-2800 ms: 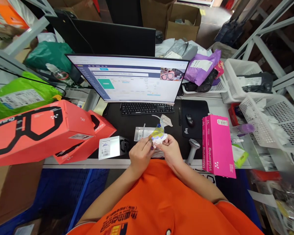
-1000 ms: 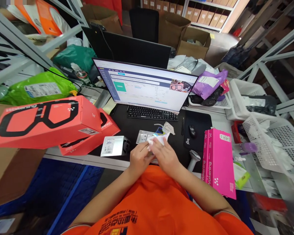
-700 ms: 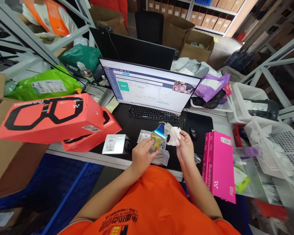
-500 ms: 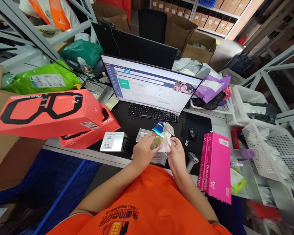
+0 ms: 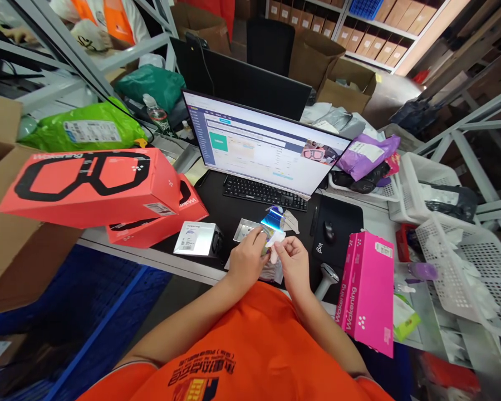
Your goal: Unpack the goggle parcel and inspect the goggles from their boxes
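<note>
My left hand [image 5: 247,257] grips a shiny curved lens [image 5: 274,220] with a blue and yellow mirror sheen, its fingers closed on the lower part. A crumpled white tissue [image 5: 276,239] is pinched in my right hand [image 5: 295,263] and lies against the lens. The tissue could be a soft cloth; its material is hard to tell. Behind my left hand is a silver tray-like box part [image 5: 244,229], partly covered. Under both hands lies a clear plastic wrapper [image 5: 272,272]. To the left stands a silver box [image 5: 195,238] with a white label.
A monitor [image 5: 263,145] and keyboard [image 5: 264,192] stand ahead. Coral boxes [image 5: 96,192] lie left, pink boxes [image 5: 371,289] right. Near my right hand are a scanner [image 5: 327,280] and a mouse [image 5: 329,231]. White baskets [image 5: 463,267] stand far right. Another person [image 5: 117,22] is at upper left.
My right hand has moved slightly left, closer to my left hand, and the tissue now looks more bunched against the lens. The whole view has shifted a little.
</note>
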Tool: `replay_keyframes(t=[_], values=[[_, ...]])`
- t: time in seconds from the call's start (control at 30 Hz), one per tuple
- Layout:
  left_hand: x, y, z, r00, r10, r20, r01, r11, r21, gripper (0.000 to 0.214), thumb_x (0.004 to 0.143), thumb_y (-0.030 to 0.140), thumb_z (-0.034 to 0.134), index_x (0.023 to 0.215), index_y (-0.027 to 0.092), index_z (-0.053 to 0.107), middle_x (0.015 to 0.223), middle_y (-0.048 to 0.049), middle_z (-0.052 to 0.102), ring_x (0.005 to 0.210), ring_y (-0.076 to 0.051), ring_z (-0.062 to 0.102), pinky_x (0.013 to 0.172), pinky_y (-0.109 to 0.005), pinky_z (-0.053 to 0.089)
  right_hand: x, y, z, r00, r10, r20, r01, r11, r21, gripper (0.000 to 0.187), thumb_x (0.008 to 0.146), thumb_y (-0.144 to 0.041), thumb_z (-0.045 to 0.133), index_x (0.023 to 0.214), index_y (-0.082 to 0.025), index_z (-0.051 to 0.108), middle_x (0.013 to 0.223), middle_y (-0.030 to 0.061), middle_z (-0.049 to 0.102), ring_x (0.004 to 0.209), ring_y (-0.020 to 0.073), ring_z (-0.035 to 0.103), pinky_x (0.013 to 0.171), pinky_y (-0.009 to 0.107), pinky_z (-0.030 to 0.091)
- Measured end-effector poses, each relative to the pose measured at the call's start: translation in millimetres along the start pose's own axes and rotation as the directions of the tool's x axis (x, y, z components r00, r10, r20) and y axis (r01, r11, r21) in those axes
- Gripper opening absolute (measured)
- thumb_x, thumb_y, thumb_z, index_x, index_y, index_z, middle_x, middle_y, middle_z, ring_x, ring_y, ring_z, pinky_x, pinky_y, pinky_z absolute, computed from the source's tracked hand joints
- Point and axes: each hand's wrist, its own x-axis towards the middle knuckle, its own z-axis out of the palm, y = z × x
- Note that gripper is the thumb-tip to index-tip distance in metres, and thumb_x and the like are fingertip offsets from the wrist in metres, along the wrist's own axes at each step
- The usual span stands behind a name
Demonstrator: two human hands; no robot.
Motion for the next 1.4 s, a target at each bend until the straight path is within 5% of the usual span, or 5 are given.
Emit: replay_keyframes(t=[0.43,0.7,0.9,1.17,1.4], values=[[-5,0,9.1,0.999,0.031,0.045,-0.031,0.999,0.010,0.036,0.086,0.025,0.071,0.120,0.020,0.059,0.136,-0.0174,0.060,0.101,-0.026,0.072,0.071,-0.030,0.060,16,-10,-5,0.997,-0.001,-0.082,0.007,0.997,0.074,0.046,0.065,-0.035,0.088,0.069,-0.023,0.044,0.055,-0.0053,0.062,0.045,0.0098,0.052,0.050,0.023,0.041],[-4,-1,15.4,1.000,-0.010,0.028,0.009,0.999,0.051,0.030,0.089,0.030,0.067,0.118,0.021,0.064,0.130,-0.0150,0.065,0.076,-0.020,0.073,0.055,-0.026,0.052,13,-10,0,0.993,0.000,-0.116,0.006,0.999,0.046,0.046,0.062,-0.034,0.087,0.069,-0.024,0.043,0.051,-0.0087,0.055,0.043,0.0097,0.049,0.047,0.023,0.039],[-5,-2,14.7,0.996,-0.030,0.081,0.028,0.999,0.021,0.040,0.083,0.024,0.072,0.122,0.022,0.062,0.135,-0.0131,0.064,0.078,-0.021,0.074,0.056,-0.026,0.053,17,-4,-4,0.992,-0.027,-0.126,0.016,0.996,-0.086,0.043,0.062,-0.033,0.087,0.065,-0.023,0.045,0.049,-0.0079,0.052,0.044,0.0108,0.050,0.047,0.024,0.037],[5,0,5.1,0.994,0.012,0.105,0.005,0.986,-0.165,0.049,0.081,0.014,0.069,0.127,0.024,0.057,0.135,-0.0106,0.063,0.100,-0.022,0.073,0.071,-0.027,0.060,52,-29,-9,0.989,0.070,-0.129,-0.053,0.990,0.131,0.058,0.051,-0.040,0.092,0.056,-0.023,0.037,0.050,-0.0097,0.044,0.045,0.0072,0.039,0.044,0.021,0.032],[0,-11,9.0,0.992,-0.092,0.089,0.111,0.964,-0.242,0.055,0.078,0.015,0.075,0.130,0.021,0.056,0.138,-0.0155,0.059,0.104,-0.028,0.072,0.078,-0.035,0.062,15,3,7,0.989,-0.129,-0.077,0.103,0.955,-0.280,0.043,0.064,-0.035,0.086,0.061,-0.022,0.045,0.057,-0.0065,0.048,0.055,0.0103,0.045,0.052,0.023,0.036]])
